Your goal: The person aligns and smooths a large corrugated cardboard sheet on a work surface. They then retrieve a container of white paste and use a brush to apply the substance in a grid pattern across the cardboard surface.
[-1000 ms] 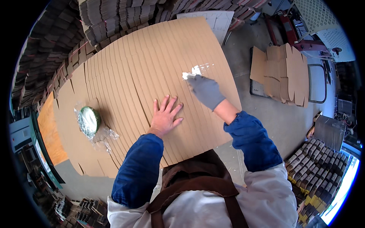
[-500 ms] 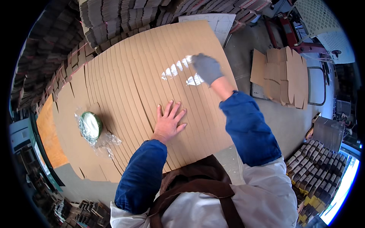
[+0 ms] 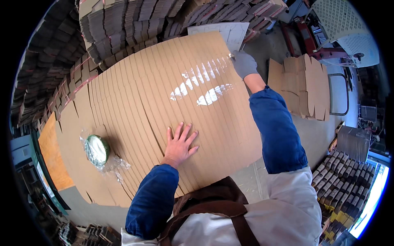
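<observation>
Overlapping brown cardboard sheets point(image 3: 221, 143) lie fanned out in a staggered row before me. My bare left hand point(image 3: 179, 145) rests flat on them near the middle, fingers spread. At the far right edge of the row is my right hand point(image 3: 246, 64), in a grey glove, its fingers closed; a small pale bit shows at the fingertips, too little to name. Wet-looking white streaks point(image 3: 201, 76) cross the sheet edges to the left of that glove, with a shorter patch point(image 3: 212, 94) below them. Left of my left hand, a round green-rimmed bowl point(image 3: 98, 149) with something white inside sits in crumpled clear plastic.
Tall stacks of cardboard point(image 3: 135, 24) stand along the far side. To the right, a cart point(image 3: 340, 94) carries more folded cardboard point(image 3: 305, 88). Bundled pieces point(image 3: 342, 180) are piled at the lower right. A wooden board point(image 3: 55, 156) stands at the left.
My right hand has moved right to the edge of the sheets. The white streaks now reach further right and cover more strips. My left hand stays flat on the cardboard.
</observation>
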Demonstrator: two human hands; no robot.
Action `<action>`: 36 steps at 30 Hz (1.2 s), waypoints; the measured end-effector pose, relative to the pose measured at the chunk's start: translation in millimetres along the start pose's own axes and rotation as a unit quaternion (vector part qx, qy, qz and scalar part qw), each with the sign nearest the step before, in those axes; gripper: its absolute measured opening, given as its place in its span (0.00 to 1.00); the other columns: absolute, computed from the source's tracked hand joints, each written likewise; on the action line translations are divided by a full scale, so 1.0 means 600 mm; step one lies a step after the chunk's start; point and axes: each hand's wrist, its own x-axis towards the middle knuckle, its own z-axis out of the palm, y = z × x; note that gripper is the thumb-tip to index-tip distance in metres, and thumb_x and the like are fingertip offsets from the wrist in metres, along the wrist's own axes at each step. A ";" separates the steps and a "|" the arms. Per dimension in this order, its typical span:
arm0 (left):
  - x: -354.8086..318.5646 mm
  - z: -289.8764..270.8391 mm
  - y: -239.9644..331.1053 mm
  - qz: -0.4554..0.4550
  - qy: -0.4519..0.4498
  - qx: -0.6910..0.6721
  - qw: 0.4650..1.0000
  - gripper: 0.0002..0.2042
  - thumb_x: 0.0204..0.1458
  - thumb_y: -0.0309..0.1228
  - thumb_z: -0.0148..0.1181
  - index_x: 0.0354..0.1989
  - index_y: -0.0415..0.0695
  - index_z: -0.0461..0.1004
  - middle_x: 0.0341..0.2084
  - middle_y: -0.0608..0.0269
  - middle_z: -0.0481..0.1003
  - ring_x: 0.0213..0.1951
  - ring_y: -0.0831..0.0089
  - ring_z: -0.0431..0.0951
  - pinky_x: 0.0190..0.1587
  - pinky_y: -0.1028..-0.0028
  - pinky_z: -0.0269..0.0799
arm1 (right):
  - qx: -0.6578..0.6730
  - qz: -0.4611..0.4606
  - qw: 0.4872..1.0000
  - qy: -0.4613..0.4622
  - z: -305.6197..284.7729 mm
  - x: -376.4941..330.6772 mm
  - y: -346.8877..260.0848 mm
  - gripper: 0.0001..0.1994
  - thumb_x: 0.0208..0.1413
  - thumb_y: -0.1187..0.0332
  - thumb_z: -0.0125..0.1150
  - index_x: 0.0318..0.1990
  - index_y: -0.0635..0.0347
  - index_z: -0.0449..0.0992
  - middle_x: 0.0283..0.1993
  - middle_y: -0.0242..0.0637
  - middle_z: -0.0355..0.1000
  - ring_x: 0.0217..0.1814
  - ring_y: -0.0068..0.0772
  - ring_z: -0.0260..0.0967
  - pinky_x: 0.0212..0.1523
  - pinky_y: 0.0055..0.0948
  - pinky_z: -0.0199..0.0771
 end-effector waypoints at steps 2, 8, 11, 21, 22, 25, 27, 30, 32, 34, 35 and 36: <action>-0.008 -0.006 0.001 0.000 -0.007 -0.004 1.000 0.30 0.57 0.57 0.55 0.68 0.64 0.65 0.72 0.64 0.55 0.74 0.55 0.48 0.68 0.30 0.44 | -0.005 -0.005 1.000 0.015 -0.003 -0.009 0.006 0.12 0.63 0.59 0.55 0.46 0.52 0.78 0.44 0.45 0.77 0.47 0.53 0.77 0.46 0.50 0.77; -0.008 0.006 -0.002 0.005 0.014 0.010 1.000 0.32 0.54 0.55 0.59 0.67 0.61 0.66 0.71 0.61 0.57 0.74 0.53 0.49 0.69 0.31 0.42 | 0.016 0.012 0.999 -0.042 -0.039 -0.088 0.020 0.13 0.62 0.58 0.55 0.49 0.49 0.79 0.46 0.45 0.76 0.47 0.53 0.76 0.46 0.48 0.77; -0.006 0.000 0.003 -0.001 0.002 0.012 1.000 0.32 0.55 0.55 0.59 0.68 0.61 0.65 0.72 0.61 0.56 0.74 0.53 0.48 0.69 0.31 0.41 | 0.093 -0.230 0.965 0.082 -0.028 -0.261 -0.101 0.10 0.61 0.62 0.55 0.45 0.54 0.78 0.40 0.45 0.78 0.38 0.50 0.79 0.37 0.47 0.79; -0.007 0.006 0.008 0.001 -0.014 0.039 0.999 0.32 0.56 0.56 0.57 0.70 0.61 0.64 0.73 0.62 0.53 0.75 0.53 0.46 0.70 0.33 0.39 | 0.064 -0.020 0.998 -0.003 -0.039 -0.426 -0.052 0.12 0.61 0.61 0.55 0.49 0.52 0.78 0.40 0.43 0.76 0.41 0.50 0.76 0.40 0.46 0.78; -0.002 0.006 0.008 -0.001 -0.010 0.041 0.999 0.32 0.57 0.56 0.57 0.70 0.61 0.64 0.74 0.62 0.53 0.75 0.53 0.46 0.70 0.33 0.39 | 0.047 0.000 0.999 -0.017 -0.036 -0.441 -0.056 0.10 0.60 0.63 0.56 0.46 0.52 0.78 0.40 0.43 0.75 0.41 0.48 0.77 0.40 0.45 0.78; -0.002 0.010 0.006 0.000 -0.001 0.056 0.998 0.31 0.58 0.57 0.54 0.70 0.62 0.63 0.73 0.63 0.54 0.75 0.54 0.47 0.70 0.33 0.40 | 0.079 0.105 0.991 0.018 -0.029 -0.463 0.035 0.09 0.57 0.66 0.56 0.44 0.51 0.78 0.41 0.41 0.74 0.41 0.46 0.77 0.39 0.44 0.79; -0.002 0.005 0.008 0.002 -0.006 0.050 0.999 0.32 0.57 0.56 0.56 0.70 0.60 0.63 0.73 0.62 0.53 0.75 0.53 0.47 0.70 0.34 0.39 | 0.092 0.168 0.981 0.018 -0.088 -0.471 0.058 0.10 0.57 0.66 0.56 0.45 0.52 0.78 0.41 0.41 0.75 0.42 0.47 0.77 0.40 0.44 0.79; -0.003 0.012 0.007 0.003 0.000 0.061 0.998 0.32 0.58 0.56 0.55 0.70 0.60 0.63 0.74 0.62 0.53 0.75 0.53 0.46 0.71 0.35 0.38 | 0.027 -0.059 0.997 -0.038 -0.091 -0.552 -0.095 0.11 0.60 0.67 0.54 0.48 0.53 0.77 0.41 0.42 0.77 0.43 0.48 0.77 0.41 0.45 0.79; 0.001 0.008 0.009 0.010 0.002 0.059 0.998 0.32 0.58 0.56 0.55 0.70 0.60 0.63 0.74 0.62 0.53 0.75 0.53 0.46 0.71 0.35 0.39 | 0.041 -0.034 0.998 -0.028 -0.057 -0.569 -0.048 0.12 0.59 0.67 0.55 0.49 0.52 0.77 0.42 0.41 0.78 0.44 0.47 0.77 0.42 0.44 0.79; -0.009 0.013 0.008 0.007 0.000 0.058 0.998 0.32 0.58 0.56 0.55 0.70 0.60 0.63 0.74 0.61 0.54 0.75 0.53 0.46 0.71 0.35 0.39 | 0.087 0.041 0.994 0.050 -0.062 -0.567 0.025 0.12 0.56 0.68 0.56 0.48 0.51 0.77 0.42 0.41 0.78 0.42 0.46 0.78 0.42 0.45 0.79; -0.006 0.013 0.009 0.008 0.004 0.058 0.998 0.32 0.58 0.55 0.55 0.70 0.60 0.63 0.74 0.61 0.54 0.75 0.53 0.46 0.71 0.35 0.39 | 0.058 0.063 0.996 0.028 -0.074 -0.567 0.033 0.12 0.57 0.68 0.56 0.48 0.51 0.77 0.41 0.42 0.78 0.41 0.47 0.78 0.41 0.45 0.79; -0.004 0.013 0.010 0.008 0.009 0.057 0.998 0.32 0.58 0.55 0.55 0.70 0.60 0.63 0.74 0.61 0.54 0.75 0.53 0.46 0.71 0.36 0.39 | 0.030 0.085 0.996 0.006 -0.084 -0.566 0.039 0.11 0.57 0.68 0.56 0.47 0.50 0.77 0.40 0.43 0.78 0.40 0.47 0.78 0.41 0.45 0.79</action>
